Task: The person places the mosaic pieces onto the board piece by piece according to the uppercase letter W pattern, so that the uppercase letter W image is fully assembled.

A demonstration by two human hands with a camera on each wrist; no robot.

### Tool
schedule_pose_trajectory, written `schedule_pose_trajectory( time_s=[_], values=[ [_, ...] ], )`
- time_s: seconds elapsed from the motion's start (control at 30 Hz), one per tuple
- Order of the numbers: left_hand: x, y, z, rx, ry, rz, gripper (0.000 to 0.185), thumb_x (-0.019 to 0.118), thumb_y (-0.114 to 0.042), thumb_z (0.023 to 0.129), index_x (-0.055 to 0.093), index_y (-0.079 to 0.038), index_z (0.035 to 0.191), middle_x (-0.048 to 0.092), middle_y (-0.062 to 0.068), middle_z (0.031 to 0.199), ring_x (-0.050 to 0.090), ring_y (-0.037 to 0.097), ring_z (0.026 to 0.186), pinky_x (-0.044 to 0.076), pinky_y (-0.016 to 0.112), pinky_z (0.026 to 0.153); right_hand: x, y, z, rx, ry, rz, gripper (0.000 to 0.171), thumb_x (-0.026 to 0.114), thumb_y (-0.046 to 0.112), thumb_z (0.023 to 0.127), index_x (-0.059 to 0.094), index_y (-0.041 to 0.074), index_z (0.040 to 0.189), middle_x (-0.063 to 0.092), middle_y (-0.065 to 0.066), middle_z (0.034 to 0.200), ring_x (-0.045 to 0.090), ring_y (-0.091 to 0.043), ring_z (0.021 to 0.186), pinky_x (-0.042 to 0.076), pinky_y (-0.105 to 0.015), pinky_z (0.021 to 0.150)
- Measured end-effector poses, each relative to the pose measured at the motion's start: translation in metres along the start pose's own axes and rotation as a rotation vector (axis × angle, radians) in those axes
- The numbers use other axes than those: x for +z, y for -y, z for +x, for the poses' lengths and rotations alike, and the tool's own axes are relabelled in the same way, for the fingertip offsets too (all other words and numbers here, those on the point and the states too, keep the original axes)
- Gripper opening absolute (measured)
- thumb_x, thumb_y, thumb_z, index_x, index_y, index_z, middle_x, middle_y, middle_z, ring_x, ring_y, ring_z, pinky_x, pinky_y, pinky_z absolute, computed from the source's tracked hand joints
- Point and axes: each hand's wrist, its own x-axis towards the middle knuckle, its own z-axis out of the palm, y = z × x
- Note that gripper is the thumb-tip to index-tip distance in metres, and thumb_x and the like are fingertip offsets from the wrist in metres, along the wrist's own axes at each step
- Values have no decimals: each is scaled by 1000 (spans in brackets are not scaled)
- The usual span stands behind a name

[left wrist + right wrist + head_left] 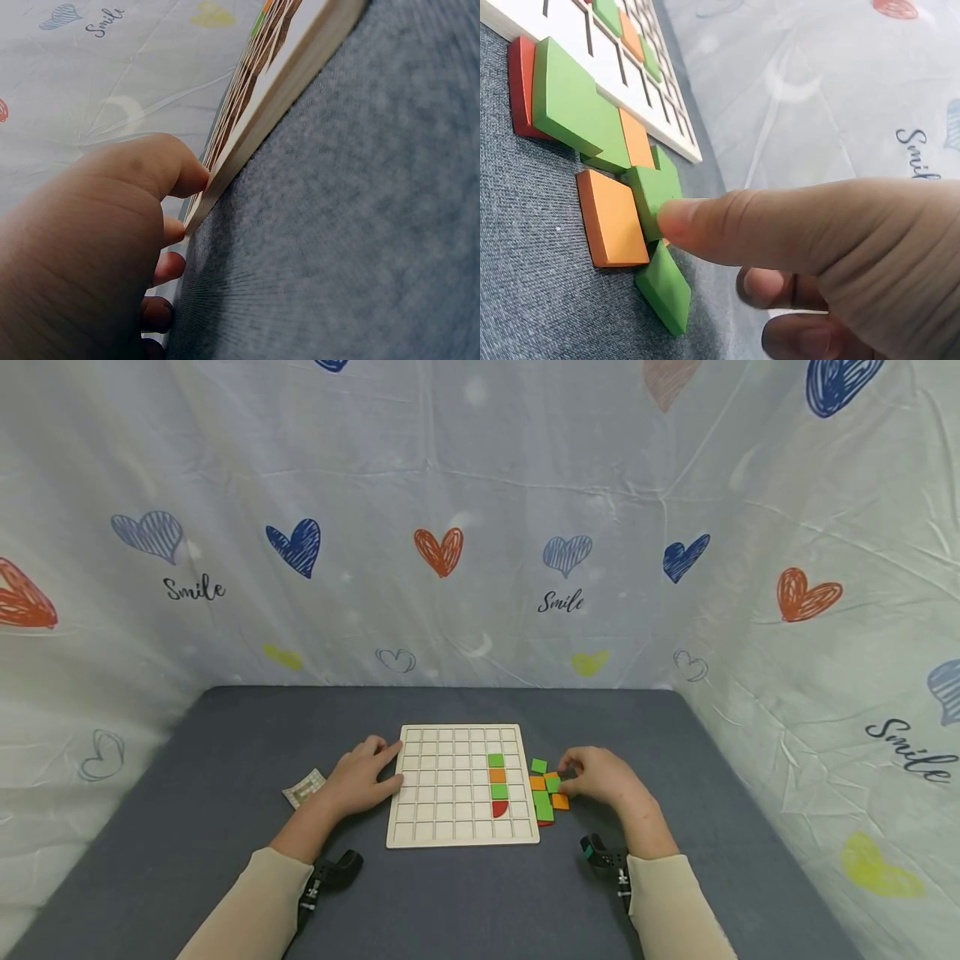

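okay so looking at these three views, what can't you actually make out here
- Red tile: right wrist view, mostly covered by a green tile.
- Small card: head view, print too small.
- Left hand fingertips: left wrist view, behind the board edge.
- Right hand lower fingers: cut off by the frame.

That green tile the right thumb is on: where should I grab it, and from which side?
Pinch the green tile by its two free edges, coming from above. It lies flat, overlapping orange tiles in the pile, so sliding under looks hard. The right hand already touches it.
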Motion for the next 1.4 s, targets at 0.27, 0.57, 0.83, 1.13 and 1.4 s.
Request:
schedule_pose_trajectory(
  time_s=[0.27, 0.57, 0.83, 1.13, 1.4],
  values=[
    [0, 0, 0, 1, -2, -12, 62, 57, -41, 91, 43, -11, 143, 44, 10, 118, 41, 21, 92, 31, 43, 76, 0, 5, 1, -44, -4, -1, 12, 77, 20, 78, 73, 24, 89, 57, 2, 74, 48, -15, 62, 40, -32, 57],
    [-1, 0, 0, 6, -5, -14, 62, 57, -40, 91, 42, -11, 144, 44, 11, 118, 41, 22, 93, 31, 44, 77, 1, 9, 0, -45, 9, -58, 12, 75, 27, 81, 77, 26, 93, 63, 10, 92, 54, -9, 80, 45, -31, 66],
    [-2, -1, 0, 4, -9, -11, 62, 57, -40, 91, 43, -11, 143, 44, 11, 117, 41, 21, 91, 31, 43, 76, 3, 7, 1, -68, 1, -46, 23, 78, 24, 78, 75, 19, 100, 52, 3, 69, 46, -15, 63, 37, -31, 56],
    [0, -1, 1, 1, -11, 0, 62, 58, -41, 90, 44, -11, 143, 44, 10, 116, 40, 21, 90, 31, 42, 74, 7, 2, 6, -40, -29, -26, 29, 79, 26, 77, 72, 14, 103, 43, -2, 61, 41, -16, 54, 31, -30, 53],
    [0, -1, 0, -1, -6, 6, 62, 58, -41, 91, 44, -11, 143, 44, 11, 118, 42, 22, 92, 32, 43, 75, 8, 0, 8, -42, -18, -27, 27, 78, 26, 78, 74, 15, 102, 41, -2, 60, 41, -15, 54, 32, -30, 53]
  ],
)
